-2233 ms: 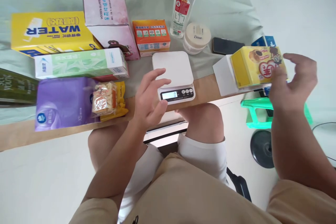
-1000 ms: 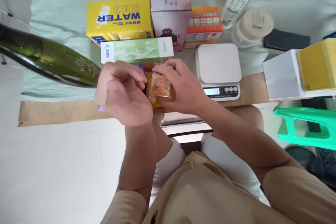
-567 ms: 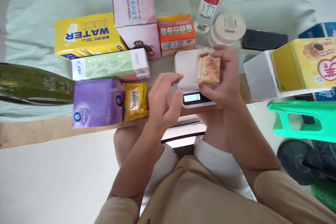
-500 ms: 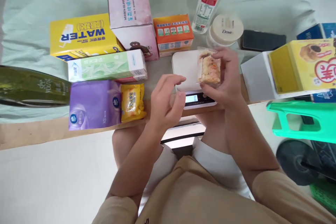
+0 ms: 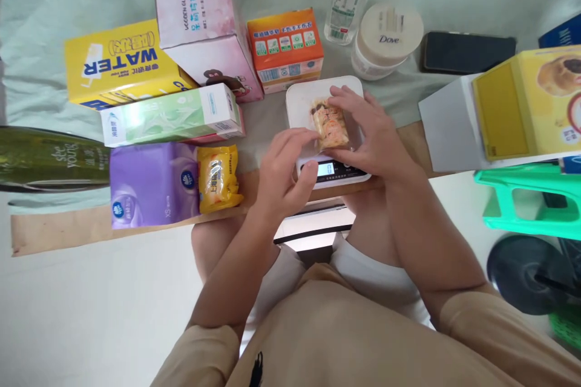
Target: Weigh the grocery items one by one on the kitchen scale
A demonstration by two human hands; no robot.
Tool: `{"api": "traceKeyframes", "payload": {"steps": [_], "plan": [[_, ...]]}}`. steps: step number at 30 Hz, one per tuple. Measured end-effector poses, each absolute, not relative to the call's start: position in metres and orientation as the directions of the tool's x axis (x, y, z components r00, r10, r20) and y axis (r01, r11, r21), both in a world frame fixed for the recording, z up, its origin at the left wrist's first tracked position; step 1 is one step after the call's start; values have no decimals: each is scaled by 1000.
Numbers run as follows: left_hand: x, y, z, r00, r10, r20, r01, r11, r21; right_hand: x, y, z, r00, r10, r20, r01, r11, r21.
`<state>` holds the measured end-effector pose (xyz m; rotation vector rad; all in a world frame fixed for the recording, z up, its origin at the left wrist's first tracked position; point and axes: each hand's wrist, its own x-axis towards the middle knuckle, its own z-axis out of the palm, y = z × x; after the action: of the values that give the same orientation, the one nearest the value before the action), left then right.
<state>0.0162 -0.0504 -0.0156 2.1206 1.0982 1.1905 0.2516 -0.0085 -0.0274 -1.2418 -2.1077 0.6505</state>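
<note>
One clear-wrapped pastry [image 5: 333,127] to record, on or just above the white scale [image 5: 299,97]; cannot tell which. To its left, observe left hand [image 5: 284,175] with thumb and fingers apart, fingertips at the pastry's edge. To its right, observe right hand [image 5: 376,133], thumb and fingers around the pastry; cannot tell whether clamped on it or only beside it. Read a single 0 on the lit display [image 5: 325,169]. Beyond the scale, find orange box [image 5: 285,48], Dove jar [image 5: 389,36] and, just right of the jar, dark phone [image 5: 469,52]. Further left, note yellow packet [image 5: 218,178] beside purple pack [image 5: 154,184]. Far right, note yellow box [image 5: 544,103], well apart from the scale.
</note>
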Motion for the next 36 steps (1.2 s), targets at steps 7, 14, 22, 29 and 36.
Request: {"api": "traceKeyframes", "payload": {"steps": [7,14,22,29,36], "plan": [[11,-43,-30,175,777,605,357,-622,696,256,-12,-39,-97,822,560,454,538,-710],[4,-45,-37,63,832,552,388,-530,754,257,-6,-55,242,783,574,571,363,-736],[3,-40,-36,92,794,601,374,-587,718,251,-12,-42,167,835,525,512,382,-769],[2,-42,-34,282,787,549,526,-606,597,233,-31,-18,0,925,380,653,288,-701],[14,-56,-29,359,846,395,581,-534,614,213,-45,-16,-27,932,362,691,279,-667]]}}
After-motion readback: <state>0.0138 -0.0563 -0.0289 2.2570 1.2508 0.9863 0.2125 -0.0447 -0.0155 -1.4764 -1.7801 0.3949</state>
